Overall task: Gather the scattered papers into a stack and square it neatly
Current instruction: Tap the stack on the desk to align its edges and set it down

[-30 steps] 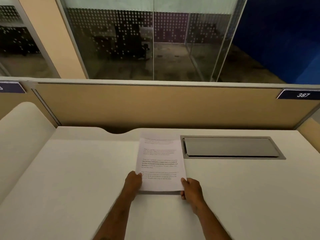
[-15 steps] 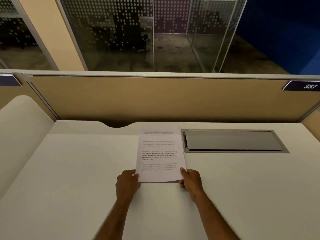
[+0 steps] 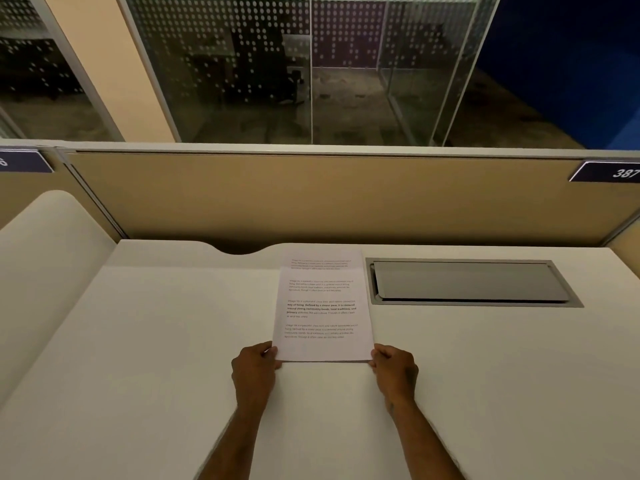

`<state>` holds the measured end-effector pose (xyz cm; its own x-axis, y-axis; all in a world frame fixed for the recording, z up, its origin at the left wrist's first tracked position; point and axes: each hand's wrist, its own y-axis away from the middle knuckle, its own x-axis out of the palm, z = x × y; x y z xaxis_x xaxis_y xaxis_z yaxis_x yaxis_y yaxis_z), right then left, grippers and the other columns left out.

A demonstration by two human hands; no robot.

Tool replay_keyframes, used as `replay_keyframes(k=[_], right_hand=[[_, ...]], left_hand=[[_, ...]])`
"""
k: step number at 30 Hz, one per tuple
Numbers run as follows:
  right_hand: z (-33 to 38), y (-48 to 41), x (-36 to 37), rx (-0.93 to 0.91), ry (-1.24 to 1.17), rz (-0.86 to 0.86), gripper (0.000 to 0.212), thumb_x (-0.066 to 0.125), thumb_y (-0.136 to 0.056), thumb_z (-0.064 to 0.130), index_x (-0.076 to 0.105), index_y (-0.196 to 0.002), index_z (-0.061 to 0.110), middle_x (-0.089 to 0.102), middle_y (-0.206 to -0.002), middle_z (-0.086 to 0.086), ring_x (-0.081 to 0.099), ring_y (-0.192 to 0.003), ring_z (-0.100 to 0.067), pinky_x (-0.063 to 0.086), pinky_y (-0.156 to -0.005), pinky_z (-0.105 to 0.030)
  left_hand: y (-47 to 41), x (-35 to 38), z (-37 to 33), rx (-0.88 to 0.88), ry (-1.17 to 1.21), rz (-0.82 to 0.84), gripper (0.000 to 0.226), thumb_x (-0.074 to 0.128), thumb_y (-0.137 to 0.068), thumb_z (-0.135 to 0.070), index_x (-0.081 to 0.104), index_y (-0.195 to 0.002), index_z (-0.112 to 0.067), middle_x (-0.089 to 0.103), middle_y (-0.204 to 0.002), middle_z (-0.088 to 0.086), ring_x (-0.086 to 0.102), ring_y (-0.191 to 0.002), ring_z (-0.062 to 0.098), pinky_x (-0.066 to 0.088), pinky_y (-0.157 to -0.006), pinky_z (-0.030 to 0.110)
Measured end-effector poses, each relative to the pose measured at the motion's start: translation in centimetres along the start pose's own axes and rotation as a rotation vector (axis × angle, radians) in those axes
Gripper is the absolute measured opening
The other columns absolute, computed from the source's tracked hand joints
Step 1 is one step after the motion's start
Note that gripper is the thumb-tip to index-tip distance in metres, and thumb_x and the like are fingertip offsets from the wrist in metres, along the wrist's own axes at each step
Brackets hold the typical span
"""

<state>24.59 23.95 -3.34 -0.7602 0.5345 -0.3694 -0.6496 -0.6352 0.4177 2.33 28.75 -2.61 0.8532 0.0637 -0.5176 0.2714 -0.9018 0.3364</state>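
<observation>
Head view: left hand point(image 3: 255, 370) now beside stack point(image 3: 322, 306).

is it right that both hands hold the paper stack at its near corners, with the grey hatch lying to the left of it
Not quite. The head view shows the grey hatch lying to the right of the paper stack, not the left. The rest holds: the left hand and right hand hold its near corners.
</observation>
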Motion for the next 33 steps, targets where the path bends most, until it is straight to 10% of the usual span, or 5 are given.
replay_keyframes(k=[12,18,33], right_hand=[[0.14,-0.24,0.5,-0.057,0.037,-0.088,0.015,0.06,-0.087,-0.002,0.066,-0.089,-0.016,0.073,-0.081,-0.028,0.069,-0.083,-0.045,0.058,-0.081,-0.054],[0.27,-0.2,0.29,-0.02,0.028,-0.084,0.014,0.065,-0.085,0.0,0.077,-0.091,-0.003,0.067,-0.066,-0.003,0.071,-0.078,-0.032,0.061,-0.079,-0.043],[-0.04,-0.54,0.23,-0.024,0.116,-0.083,0.02,0.064,-0.087,0.011,0.075,-0.073,0.001,0.075,-0.074,-0.016,0.07,-0.073,-0.035,0.062,-0.073,-0.045]], left_hand=[[-0.24,0.25,-0.2,-0.028,0.023,-0.016,0.019,0.065,-0.092,-0.018,0.079,-0.104,-0.012,0.076,-0.067,0.001,0.073,-0.076,0.02,0.054,-0.084,0.034],[-0.04,0.38,-0.39,-0.061,0.057,-0.041,0.015,0.067,-0.091,-0.018,0.079,-0.097,-0.011,0.072,-0.061,-0.004,0.072,-0.071,0.015,0.053,-0.081,0.031],[0.25,0.15,-0.28,-0.066,0.065,-0.058,0.016,0.069,-0.091,-0.021,0.078,-0.099,-0.01,0.078,-0.073,0.004,0.074,-0.074,0.019,0.054,-0.082,0.032]])
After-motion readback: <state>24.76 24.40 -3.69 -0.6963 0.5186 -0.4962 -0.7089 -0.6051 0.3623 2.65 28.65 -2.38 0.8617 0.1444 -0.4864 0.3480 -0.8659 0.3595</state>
